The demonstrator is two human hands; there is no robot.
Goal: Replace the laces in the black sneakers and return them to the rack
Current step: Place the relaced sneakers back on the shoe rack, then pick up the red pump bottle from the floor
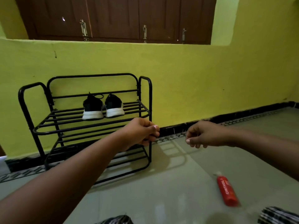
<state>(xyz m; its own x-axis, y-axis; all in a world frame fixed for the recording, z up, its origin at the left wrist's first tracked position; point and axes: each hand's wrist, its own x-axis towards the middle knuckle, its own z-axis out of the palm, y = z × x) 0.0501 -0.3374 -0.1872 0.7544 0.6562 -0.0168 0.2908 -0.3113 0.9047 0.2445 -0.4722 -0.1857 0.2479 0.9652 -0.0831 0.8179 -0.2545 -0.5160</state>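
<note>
Two black sneakers with white soles, the left sneaker point(92, 106) and the right sneaker point(114, 105), stand side by side on the top shelf of the black metal rack point(90, 126), heels toward me. A dark lace loop shows above the left one. My left hand point(140, 132) hovers with curled fingers in front of the rack's front right post, and nothing shows in its grasp. My right hand point(203, 135) hangs in the air to the right of the rack, fingers curled, holding nothing visible.
The rack stands against a yellow-green wall point(194, 86) with a black skirting. A red tube point(227, 192) lies on the pale tiled floor point(161, 191) at the lower right. Striped fabric point(278, 215) shows at the bottom edge. Brown wooden shutters sit above the ledge.
</note>
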